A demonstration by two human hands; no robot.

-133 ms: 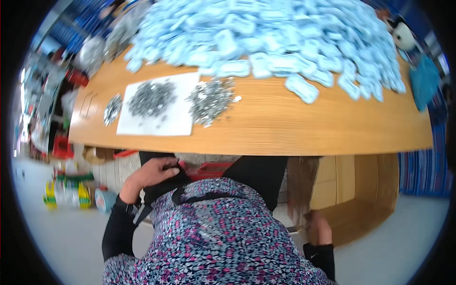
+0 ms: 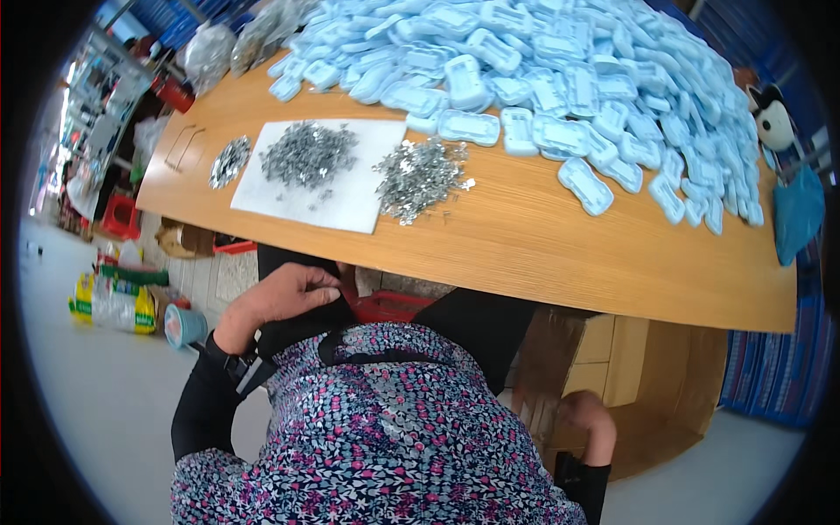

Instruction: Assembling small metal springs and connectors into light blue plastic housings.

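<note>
My left hand [image 2: 284, 296] hovers over my left thigh, just below the table's front edge. Its fingers are bent in toward the thumb; whatever lies between them, if anything, is hidden. Low on the right, my right hand [image 2: 584, 413] is beside the open cardboard box [image 2: 674, 398], its fingers smeared by motion. On the wooden table [image 2: 525, 249] nearest the left hand lie small silvery metal pieces [image 2: 308, 156] on a white sheet [image 2: 350, 210]. More metal pieces [image 2: 418, 179] are heaped to the sheet's right, and a small pile [image 2: 230, 163] to its left.
A large mound of light-blue plastic cases [image 2: 560, 96] covers the far part of the table. A blue bag [image 2: 798, 214] hangs at the right edge. Below the table are a red plastic stool [image 2: 389, 306] and, on the left floor, a blue-white tub [image 2: 184, 325].
My view has tilted, so the table's right side sits lower in the picture. The left hand stays over the thigh; the right hand remains by the box, still blurred.
</note>
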